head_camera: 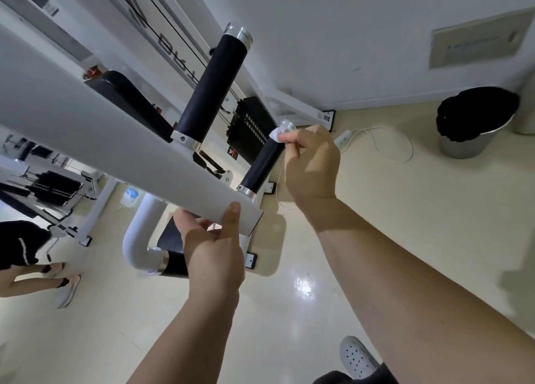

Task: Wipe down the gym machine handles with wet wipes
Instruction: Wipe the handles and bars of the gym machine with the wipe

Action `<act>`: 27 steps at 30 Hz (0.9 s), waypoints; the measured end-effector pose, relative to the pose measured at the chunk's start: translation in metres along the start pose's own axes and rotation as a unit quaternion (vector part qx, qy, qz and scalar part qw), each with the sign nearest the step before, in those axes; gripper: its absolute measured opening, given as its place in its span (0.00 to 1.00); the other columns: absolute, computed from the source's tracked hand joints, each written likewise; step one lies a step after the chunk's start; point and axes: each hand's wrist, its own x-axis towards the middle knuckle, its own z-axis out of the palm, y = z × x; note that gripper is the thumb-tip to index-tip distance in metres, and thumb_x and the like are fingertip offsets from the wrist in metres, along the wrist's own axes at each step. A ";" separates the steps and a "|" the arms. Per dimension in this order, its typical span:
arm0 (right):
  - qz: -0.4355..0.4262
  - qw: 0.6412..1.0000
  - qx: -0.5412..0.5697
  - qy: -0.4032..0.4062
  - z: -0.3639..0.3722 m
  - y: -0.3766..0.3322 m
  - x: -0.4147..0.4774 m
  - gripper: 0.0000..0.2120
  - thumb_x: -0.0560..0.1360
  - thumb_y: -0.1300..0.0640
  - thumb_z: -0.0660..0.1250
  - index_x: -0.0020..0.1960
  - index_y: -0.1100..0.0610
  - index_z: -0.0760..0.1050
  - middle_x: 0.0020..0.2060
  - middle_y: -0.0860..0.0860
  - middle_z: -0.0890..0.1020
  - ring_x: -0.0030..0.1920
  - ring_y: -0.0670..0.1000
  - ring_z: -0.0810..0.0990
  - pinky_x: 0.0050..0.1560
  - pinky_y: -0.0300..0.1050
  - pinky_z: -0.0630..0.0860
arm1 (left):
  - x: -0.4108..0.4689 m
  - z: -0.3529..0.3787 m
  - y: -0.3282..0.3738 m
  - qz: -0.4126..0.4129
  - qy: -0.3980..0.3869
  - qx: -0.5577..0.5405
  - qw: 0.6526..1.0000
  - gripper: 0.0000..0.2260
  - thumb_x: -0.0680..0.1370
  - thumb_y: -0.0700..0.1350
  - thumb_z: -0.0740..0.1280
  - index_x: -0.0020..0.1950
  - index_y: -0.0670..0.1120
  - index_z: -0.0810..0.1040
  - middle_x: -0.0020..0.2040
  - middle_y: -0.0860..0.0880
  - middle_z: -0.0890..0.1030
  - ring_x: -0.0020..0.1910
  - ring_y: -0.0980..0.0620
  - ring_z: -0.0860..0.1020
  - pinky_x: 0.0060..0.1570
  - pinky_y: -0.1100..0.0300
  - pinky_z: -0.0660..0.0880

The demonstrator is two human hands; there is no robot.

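Note:
A white machine bar [95,140] crosses the view with two black padded handles sticking out of it. The long handle [212,85] points up; the shorter handle [262,165] sits near the bar's end. My right hand [311,166] pinches a small white wet wipe [278,133] against the tip of the shorter handle. My left hand [215,244] grips the end of the white bar from below, thumb on its face. A third black grip [175,263] on a curved white tube lies behind my left hand.
A weight stack [250,128] stands behind the handles. A metal bin with a black bag [474,123] is at the far right by the wall. A white cable [385,143] lies on the beige floor. Another person's legs [34,276] are at the left. My shoe [357,357] shows below.

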 end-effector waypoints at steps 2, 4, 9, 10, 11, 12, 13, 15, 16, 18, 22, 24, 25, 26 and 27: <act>0.005 1.000 0.002 -0.015 -0.001 0.000 -0.002 0.11 0.76 0.70 0.67 0.46 0.58 0.85 0.42 0.47 0.74 0.41 0.37 0.75 0.47 0.24 0.68 | 0.000 0.000 0.001 -0.001 -0.001 -0.003 1.000 0.17 0.81 0.48 0.69 0.64 0.55 0.64 0.51 0.50 0.79 0.40 0.52 0.80 0.36 0.59 0.74; -0.010 1.000 -0.003 -0.028 0.002 0.000 -0.019 0.10 0.76 0.69 0.67 0.48 0.59 0.85 0.44 0.48 0.75 0.41 0.37 0.74 0.46 0.23 0.68 | 0.001 0.001 0.001 -0.001 -0.001 -0.004 1.000 0.17 0.81 0.47 0.69 0.63 0.56 0.62 0.50 0.51 0.79 0.40 0.52 0.79 0.35 0.59 0.74; -0.044 0.993 -0.024 -0.105 0.011 0.003 -0.063 0.18 0.77 0.67 0.63 0.63 0.57 0.81 0.56 0.51 0.74 0.55 0.46 0.76 0.54 0.28 0.73 | 0.004 0.000 0.001 0.002 0.003 -0.005 1.000 0.18 0.80 0.47 0.69 0.62 0.57 0.62 0.50 0.50 0.78 0.40 0.50 0.79 0.35 0.58 0.73; -0.051 0.992 -0.021 -0.113 0.008 0.005 -0.062 0.17 0.77 0.68 0.64 0.63 0.57 0.80 0.57 0.51 0.74 0.56 0.46 0.76 0.55 0.29 0.74 | 0.005 0.000 0.001 0.000 0.003 -0.005 1.000 0.18 0.80 0.46 0.69 0.62 0.57 0.62 0.50 0.50 0.78 0.40 0.50 0.79 0.36 0.58 0.74; -0.053 0.992 -0.018 -0.117 0.006 0.005 -0.058 0.16 0.78 0.68 0.66 0.62 0.57 0.81 0.55 0.51 0.75 0.54 0.45 0.76 0.54 0.30 0.74 | 0.006 -0.001 0.001 -0.002 0.002 -0.004 1.000 0.18 0.80 0.46 0.69 0.62 0.57 0.62 0.51 0.50 0.79 0.41 0.50 0.79 0.36 0.57 0.74; -0.061 0.991 -0.025 -0.117 0.004 0.006 -0.053 0.14 0.77 0.68 0.67 0.61 0.58 0.82 0.53 0.49 0.75 0.52 0.41 0.76 0.52 0.29 0.74 | 0.007 -0.002 0.001 -0.003 0.000 -0.004 1.000 0.18 0.80 0.46 0.69 0.62 0.57 0.62 0.51 0.50 0.79 0.41 0.50 0.79 0.37 0.57 0.75; -0.072 0.991 -0.028 -0.108 0.002 0.005 -0.047 0.13 0.77 0.68 0.68 0.58 0.59 0.83 0.50 0.48 0.76 0.49 0.38 0.76 0.49 0.27 0.72 | 0.007 -0.002 0.001 -0.004 -0.001 -0.003 1.000 0.18 0.80 0.46 0.69 0.62 0.57 0.62 0.51 0.50 0.79 0.41 0.50 0.80 0.36 0.58 0.75; -0.056 0.995 -0.008 -0.086 0.000 0.006 -0.028 0.10 0.76 0.70 0.69 0.54 0.62 0.84 0.45 0.47 0.76 0.45 0.32 0.75 0.46 0.23 0.69 | 0.007 -0.003 0.000 -0.005 -0.004 -0.004 1.000 0.17 0.80 0.47 0.69 0.61 0.57 0.63 0.50 0.51 0.79 0.40 0.52 0.80 0.32 0.60 0.74; -0.028 0.997 0.008 -0.074 -0.001 0.005 -0.017 0.10 0.76 0.71 0.68 0.53 0.63 0.84 0.45 0.48 0.76 0.44 0.31 0.75 0.46 0.23 0.69 | 0.006 -0.004 -0.001 -0.007 -0.006 -0.002 1.000 0.16 0.80 0.47 0.69 0.60 0.56 0.63 0.50 0.51 0.79 0.39 0.52 0.80 0.31 0.62 0.73; 0.002 0.999 0.006 -0.036 -0.003 0.004 0.003 0.12 0.76 0.70 0.67 0.54 0.60 0.85 0.47 0.48 0.77 0.45 0.35 0.76 0.49 0.24 0.69 | 0.006 -0.004 -0.001 -0.012 -0.008 0.004 1.000 0.15 0.80 0.48 0.69 0.59 0.55 0.64 0.50 0.51 0.78 0.40 0.52 0.79 0.28 0.63 0.72; -0.022 0.999 -0.022 -0.030 0.000 0.006 -0.004 0.10 0.76 0.70 0.67 0.54 0.63 0.84 0.46 0.48 0.76 0.43 0.36 0.76 0.47 0.24 0.69 | 0.007 -0.002 -0.003 -0.009 -0.002 0.002 1.000 0.15 0.80 0.47 0.69 0.59 0.54 0.64 0.50 0.49 0.78 0.38 0.50 0.79 0.26 0.68 0.72; -0.068 0.997 -0.036 -0.029 0.007 0.011 -0.031 0.08 0.75 0.68 0.70 0.53 0.65 0.83 0.46 0.48 0.76 0.44 0.34 0.75 0.47 0.24 0.70 | 0.008 -0.001 -0.003 -0.003 0.004 0.002 1.000 0.15 0.80 0.47 0.69 0.59 0.55 0.63 0.51 0.49 0.79 0.38 0.50 0.79 0.27 0.66 0.73; -0.081 0.995 -0.042 -0.034 0.011 0.012 -0.045 0.09 0.75 0.66 0.71 0.54 0.63 0.84 0.46 0.50 0.77 0.46 0.37 0.76 0.48 0.27 0.71 | 0.008 -0.001 -0.003 -0.001 0.007 0.002 1.000 0.16 0.80 0.47 0.69 0.60 0.56 0.63 0.52 0.48 0.79 0.39 0.50 0.79 0.30 0.64 0.73; -0.078 0.995 -0.044 -0.041 0.015 0.014 -0.056 0.09 0.75 0.64 0.71 0.55 0.61 0.84 0.47 0.51 0.78 0.47 0.41 0.78 0.48 0.29 0.72 | 0.009 -0.001 -0.003 0.001 0.008 0.001 1.000 0.17 0.80 0.47 0.69 0.60 0.57 0.63 0.53 0.48 0.79 0.39 0.49 0.79 0.33 0.61 0.73; -0.053 0.997 -0.031 -0.048 0.018 0.014 -0.064 0.08 0.76 0.62 0.72 0.55 0.60 0.85 0.47 0.50 0.79 0.46 0.42 0.78 0.48 0.27 0.72 | 0.010 -0.001 -0.004 0.003 0.009 -0.001 1.000 0.17 0.80 0.47 0.69 0.61 0.57 0.63 0.53 0.47 0.79 0.40 0.49 0.79 0.35 0.59 0.73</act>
